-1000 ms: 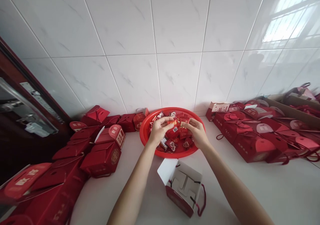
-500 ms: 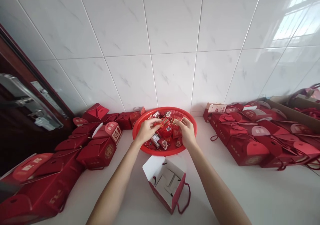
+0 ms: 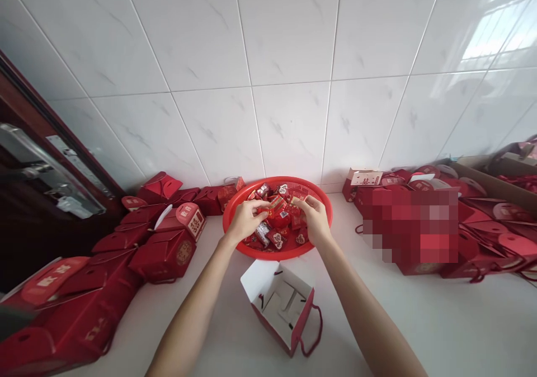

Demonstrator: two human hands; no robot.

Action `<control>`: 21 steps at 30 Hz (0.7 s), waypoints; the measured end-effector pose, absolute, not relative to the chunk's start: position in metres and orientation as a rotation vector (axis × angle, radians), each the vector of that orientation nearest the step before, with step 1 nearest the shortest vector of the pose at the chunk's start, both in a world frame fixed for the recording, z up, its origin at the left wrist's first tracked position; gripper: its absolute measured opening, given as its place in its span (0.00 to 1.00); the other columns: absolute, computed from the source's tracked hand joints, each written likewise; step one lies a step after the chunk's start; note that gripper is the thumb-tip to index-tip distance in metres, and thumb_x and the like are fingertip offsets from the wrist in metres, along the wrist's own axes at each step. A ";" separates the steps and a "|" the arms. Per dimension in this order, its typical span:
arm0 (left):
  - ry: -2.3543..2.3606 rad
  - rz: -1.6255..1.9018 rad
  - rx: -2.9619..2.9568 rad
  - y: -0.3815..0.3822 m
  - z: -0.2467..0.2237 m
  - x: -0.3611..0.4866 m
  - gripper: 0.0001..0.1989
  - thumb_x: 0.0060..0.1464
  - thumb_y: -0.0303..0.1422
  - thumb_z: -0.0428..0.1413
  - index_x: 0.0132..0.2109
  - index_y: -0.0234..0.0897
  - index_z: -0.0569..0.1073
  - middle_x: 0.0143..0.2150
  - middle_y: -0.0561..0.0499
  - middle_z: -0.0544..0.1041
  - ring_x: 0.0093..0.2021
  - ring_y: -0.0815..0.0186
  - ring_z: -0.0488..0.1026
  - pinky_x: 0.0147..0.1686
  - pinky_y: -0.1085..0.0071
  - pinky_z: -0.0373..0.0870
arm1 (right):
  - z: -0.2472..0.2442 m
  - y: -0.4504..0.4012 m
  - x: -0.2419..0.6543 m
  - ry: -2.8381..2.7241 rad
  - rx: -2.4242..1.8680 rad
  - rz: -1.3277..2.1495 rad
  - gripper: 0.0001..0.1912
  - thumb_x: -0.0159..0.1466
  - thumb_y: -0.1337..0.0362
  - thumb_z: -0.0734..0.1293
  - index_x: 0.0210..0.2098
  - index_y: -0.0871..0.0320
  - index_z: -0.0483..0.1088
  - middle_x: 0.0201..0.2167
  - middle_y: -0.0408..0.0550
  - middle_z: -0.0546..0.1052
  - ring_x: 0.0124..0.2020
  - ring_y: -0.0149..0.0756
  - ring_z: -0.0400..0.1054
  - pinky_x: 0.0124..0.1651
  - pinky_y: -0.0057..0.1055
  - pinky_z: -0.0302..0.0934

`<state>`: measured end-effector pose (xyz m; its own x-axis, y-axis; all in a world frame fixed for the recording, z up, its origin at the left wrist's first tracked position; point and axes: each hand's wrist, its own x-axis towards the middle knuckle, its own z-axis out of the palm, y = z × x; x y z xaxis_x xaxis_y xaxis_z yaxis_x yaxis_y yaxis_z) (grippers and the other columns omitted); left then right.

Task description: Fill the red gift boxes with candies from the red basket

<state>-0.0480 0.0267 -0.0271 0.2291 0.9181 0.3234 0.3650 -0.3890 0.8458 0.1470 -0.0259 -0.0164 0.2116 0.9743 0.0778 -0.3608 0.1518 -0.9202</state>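
Observation:
A red oval plastic basket (image 3: pixel 325 237) stands against the wall with red and silver wrapped candies (image 3: pixel 277 238) in it. Over its left part, my left hand (image 3: pixel 247 218) pinches a small red packet (image 3: pixel 265 211). My right hand (image 3: pixel 314 217) is over the right part, its thumb and fingers closed on a small red and gold packet (image 3: pixel 298 200). Nearer to me, between my forearms, an open box (image 3: pixel 280 304) shows its white inside, with a flap up on the left and a red cord handle (image 3: pixel 318 332) lying at its right. No candy shows in the box.
Closed red gift boxes (image 3: pixel 161 254) line the left side beside a dark door with a metal handle (image 3: pixel 37 170). More red boxes (image 3: pixel 474 248) fill the right, partly pixelated, near a cardboard carton (image 3: pixel 470 173). A white tiled wall (image 3: pixel 289 125) rises behind.
Both hands stay over the basket, nearly unmoved, still pinching packets. The view has shifted slightly, and part of the right-hand boxes is now pixelated.

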 end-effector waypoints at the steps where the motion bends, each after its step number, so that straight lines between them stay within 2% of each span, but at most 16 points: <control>1: 1.181 1.117 1.883 0.027 -0.028 -0.048 0.12 0.46 0.33 0.66 0.41 0.44 0.84 0.46 0.47 0.84 0.50 0.51 0.80 0.52 0.57 0.75 | -0.016 -0.026 0.147 -0.842 -0.938 1.145 0.15 0.50 0.54 0.74 0.24 0.54 0.66 0.28 0.43 0.76 0.33 0.37 0.71 0.32 0.31 0.65; 4: 1.190 1.098 1.911 0.027 -0.029 -0.048 0.12 0.46 0.31 0.64 0.41 0.43 0.84 0.46 0.47 0.84 0.48 0.52 0.80 0.49 0.58 0.76 | -0.017 -0.026 0.148 -0.838 -0.943 1.154 0.15 0.50 0.55 0.74 0.23 0.54 0.66 0.28 0.42 0.76 0.32 0.37 0.71 0.31 0.31 0.64; 9: 1.259 1.094 1.944 0.029 -0.029 -0.046 0.11 0.47 0.28 0.60 0.37 0.42 0.84 0.44 0.47 0.84 0.47 0.53 0.79 0.51 0.58 0.73 | -0.016 -0.027 0.147 -0.849 -0.905 1.180 0.13 0.50 0.56 0.75 0.26 0.54 0.70 0.28 0.42 0.78 0.31 0.37 0.72 0.30 0.32 0.66; 15: 1.570 0.834 1.923 0.026 -0.021 -0.044 0.17 0.51 0.26 0.52 0.39 0.40 0.85 0.35 0.50 0.85 0.34 0.56 0.80 0.42 0.62 0.74 | -0.016 -0.028 0.147 -0.836 -0.907 1.207 0.14 0.49 0.55 0.75 0.29 0.55 0.72 0.31 0.47 0.81 0.29 0.39 0.73 0.26 0.32 0.66; 18: 1.582 0.765 1.957 0.023 -0.018 -0.041 0.16 0.49 0.24 0.52 0.35 0.39 0.84 0.34 0.50 0.84 0.34 0.57 0.80 0.41 0.65 0.74 | -0.016 -0.028 0.147 -0.830 -0.926 1.208 0.15 0.49 0.54 0.75 0.30 0.55 0.72 0.32 0.47 0.81 0.28 0.39 0.73 0.24 0.31 0.65; 21: 1.561 0.684 2.002 0.021 -0.018 -0.039 0.16 0.50 0.23 0.52 0.36 0.39 0.84 0.38 0.50 0.85 0.36 0.58 0.81 0.41 0.67 0.74 | -0.016 -0.029 0.147 -0.830 -0.905 1.209 0.15 0.50 0.54 0.74 0.31 0.55 0.73 0.33 0.47 0.82 0.31 0.40 0.74 0.29 0.33 0.68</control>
<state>-0.0386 0.0211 -0.0176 0.2133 0.9737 0.0802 0.7187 -0.2120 0.6622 0.1469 -0.0285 -0.0164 0.1657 0.9848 0.0521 -0.4019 0.1157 -0.9083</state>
